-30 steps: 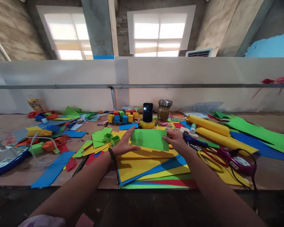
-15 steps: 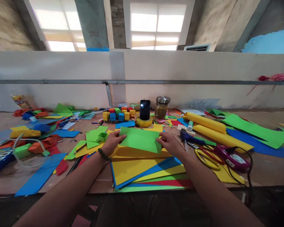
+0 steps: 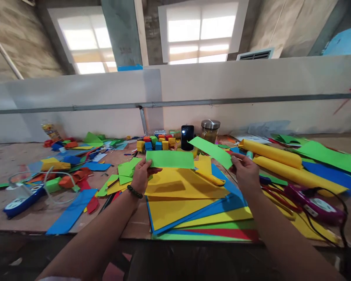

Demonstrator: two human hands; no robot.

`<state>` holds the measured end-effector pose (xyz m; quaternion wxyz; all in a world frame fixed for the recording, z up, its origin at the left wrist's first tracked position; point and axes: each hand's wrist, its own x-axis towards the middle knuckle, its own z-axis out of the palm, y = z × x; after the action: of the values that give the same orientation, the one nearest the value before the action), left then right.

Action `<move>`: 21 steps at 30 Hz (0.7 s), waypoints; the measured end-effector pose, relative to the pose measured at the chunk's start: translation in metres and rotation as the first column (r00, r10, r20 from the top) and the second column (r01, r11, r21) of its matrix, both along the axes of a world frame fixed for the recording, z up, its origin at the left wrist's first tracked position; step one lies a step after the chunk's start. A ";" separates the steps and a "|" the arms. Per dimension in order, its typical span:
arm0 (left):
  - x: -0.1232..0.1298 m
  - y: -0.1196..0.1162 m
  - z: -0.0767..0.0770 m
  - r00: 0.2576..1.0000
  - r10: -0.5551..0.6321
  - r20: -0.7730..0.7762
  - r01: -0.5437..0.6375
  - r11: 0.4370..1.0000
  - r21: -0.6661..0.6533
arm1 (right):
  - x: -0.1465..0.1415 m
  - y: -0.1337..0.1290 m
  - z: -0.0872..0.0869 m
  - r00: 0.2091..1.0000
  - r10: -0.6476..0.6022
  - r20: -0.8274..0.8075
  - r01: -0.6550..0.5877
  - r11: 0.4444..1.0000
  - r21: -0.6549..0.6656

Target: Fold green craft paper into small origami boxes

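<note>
My left hand (image 3: 141,175) pinches the left end of a green strip (image 3: 171,159), which is held level above a stack of yellow sheets (image 3: 175,212). My right hand (image 3: 246,171) grips the lower right end of a second green strip (image 3: 211,150), tilted with its far end up toward the phone (image 3: 187,136). The two strips are apart. Between my hands, a yellow cutter knife (image 3: 210,178) lies on the top yellow sheet. Blue, green and red sheets show under the yellow ones.
Small coloured cubes (image 3: 155,145) and a lidded jar (image 3: 210,130) stand at the back. Yellow rolls (image 3: 298,175), scissors (image 3: 283,199) and a purple corded device (image 3: 316,205) lie right. Left are green scraps (image 3: 128,170), a blue strip (image 3: 72,212) and a blue-white power strip (image 3: 23,201).
The single green piece held between both hands is now two separate strips, one in each hand. My right hand has moved right, uncovering the cutter knife. The view has shifted left.
</note>
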<state>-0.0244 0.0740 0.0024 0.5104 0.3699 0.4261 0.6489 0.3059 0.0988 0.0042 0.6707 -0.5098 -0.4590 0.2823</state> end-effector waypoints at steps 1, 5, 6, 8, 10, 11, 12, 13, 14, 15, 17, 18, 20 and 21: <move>0.000 -0.001 0.001 1.000 -0.018 0.017 0.018 1.000 0.013 | 0.001 0.000 0.000 1.000 0.022 -0.001 -0.022 0.999 -0.030; 0.001 -0.003 0.001 0.993 -0.111 0.025 0.110 0.992 0.055 | -0.003 -0.001 -0.004 0.979 0.157 0.130 -0.138 0.980 -0.143; 0.002 -0.003 0.001 0.991 -0.135 0.017 0.134 0.989 0.064 | -0.004 -0.001 -0.005 0.970 0.182 0.163 -0.156 0.975 -0.160; 0.004 -0.004 0.000 0.985 -0.170 0.008 0.169 0.983 0.077 | -0.005 -0.001 -0.008 0.952 0.230 0.202 -0.194 0.964 -0.183; 0.005 -0.005 0.000 0.981 -0.194 0.007 0.192 0.977 0.087 | -0.004 0.000 -0.009 0.942 0.269 0.200 -0.233 0.955 -0.186; 0.006 -0.006 0.001 0.980 -0.200 0.011 0.198 0.976 0.092 | -0.003 0.000 -0.008 0.941 0.282 0.187 -0.250 0.952 -0.179; 0.006 -0.006 0.001 0.979 -0.203 0.014 0.201 0.975 0.096 | -0.003 0.001 -0.008 0.943 0.287 0.168 -0.260 0.951 -0.165; 0.006 -0.007 0.002 0.978 -0.209 0.014 0.207 0.973 0.097 | -0.002 0.001 -0.008 0.948 0.281 0.147 -0.260 0.954 -0.147; 0.005 -0.007 0.002 0.976 -0.219 0.010 0.218 0.972 0.093 | -0.001 0.001 -0.007 0.957 0.263 0.124 -0.248 0.961 -0.125; 0.004 -0.008 0.002 0.973 -0.232 -0.001 0.232 0.970 0.079 | 0.000 0.002 -0.006 0.967 0.237 0.098 -0.227 0.969 -0.099; 0.003 -0.007 0.000 0.958 -0.282 -0.053 0.283 0.959 0.014 | 0.000 0.002 -0.005 0.978 0.201 0.049 -0.199 0.979 -0.048; 0.002 -0.005 -0.002 0.943 -0.320 -0.094 0.318 0.947 -0.036 | -0.001 0.001 -0.005 0.980 0.196 0.032 -0.195 0.980 -0.028; 0.003 -0.003 -0.009 0.892 -0.396 -0.216 0.374 0.917 -0.138 | -0.002 0.000 -0.004 0.978 0.210 0.011 -0.210 0.978 -0.008; 0.004 -0.001 -0.012 0.858 -0.419 -0.295 0.383 0.907 -0.174 | -0.004 -0.001 -0.004 0.976 0.218 0.000 -0.218 0.976 -0.006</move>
<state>-0.0207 0.0730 -0.0097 0.5763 0.5242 0.4529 0.4336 0.3023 0.0974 0.0004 0.6342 -0.4585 -0.5113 0.3552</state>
